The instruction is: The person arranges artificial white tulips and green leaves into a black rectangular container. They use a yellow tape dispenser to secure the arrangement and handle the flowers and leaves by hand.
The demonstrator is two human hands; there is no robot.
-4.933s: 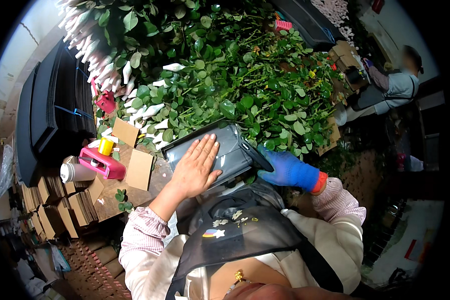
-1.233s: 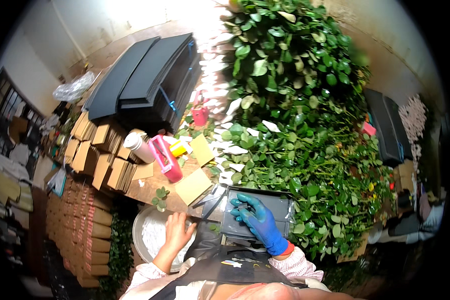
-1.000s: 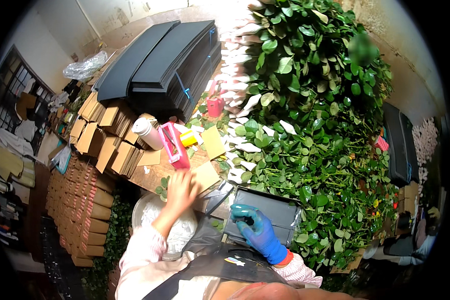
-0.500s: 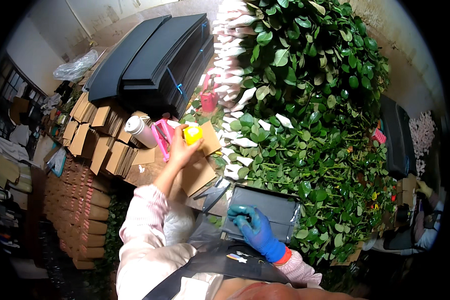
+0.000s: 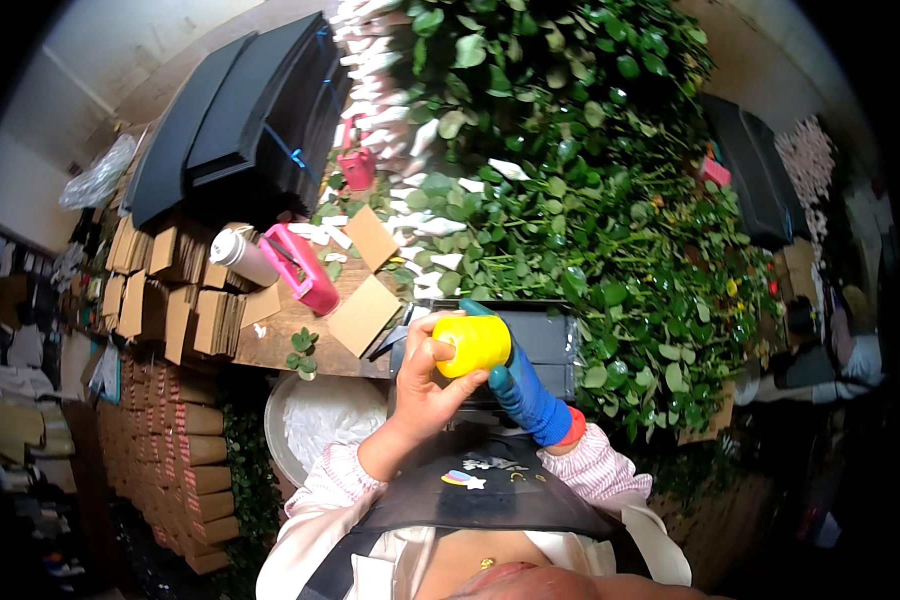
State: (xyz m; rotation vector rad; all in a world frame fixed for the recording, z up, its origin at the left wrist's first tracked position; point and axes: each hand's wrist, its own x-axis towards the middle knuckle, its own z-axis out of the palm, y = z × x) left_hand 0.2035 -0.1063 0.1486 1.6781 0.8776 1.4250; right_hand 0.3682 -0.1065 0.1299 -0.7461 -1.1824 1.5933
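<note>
Left hand (image 5: 422, 388) grips yellow roll (image 5: 478, 345) (gloved right hand (image 5: 527, 385) behind, its grip unclear)

A yellow cylindrical roll (image 5: 475, 346) is above a shallow dark rectangular tray (image 5: 552, 342) at the front of the brown wooden counter (image 5: 270, 351). Green leafy stems (image 5: 570, 235) lie behind and right of the tray. Left of it, two flat square tan cardboard pieces (image 5: 364, 316) lie on the counter, then a pink plastic holder (image 5: 319, 297), then a white lidded cup (image 5: 247, 256). Stacked dark flat sheets (image 5: 260, 110) stand behind the cup; a round pale basin (image 5: 275, 420) sits before the counter, left of the tray.
</note>
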